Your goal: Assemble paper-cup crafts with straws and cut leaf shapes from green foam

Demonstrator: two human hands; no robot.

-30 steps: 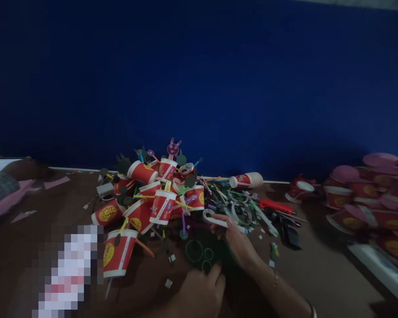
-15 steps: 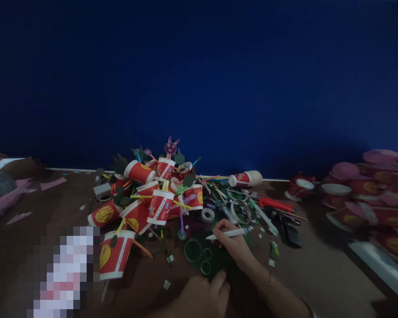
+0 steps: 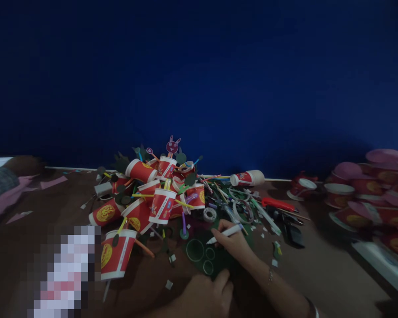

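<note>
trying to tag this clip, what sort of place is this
Probably a craft table: the right hand holds a white marker over dark green sheet with circles drawn on it, near a heap of decorated paper cups.

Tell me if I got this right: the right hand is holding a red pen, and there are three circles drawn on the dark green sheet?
Not quite: the head view shows that the pen is white, not red. The right hand is holding it, and three circles are drawn on the dark green sheet.
</note>
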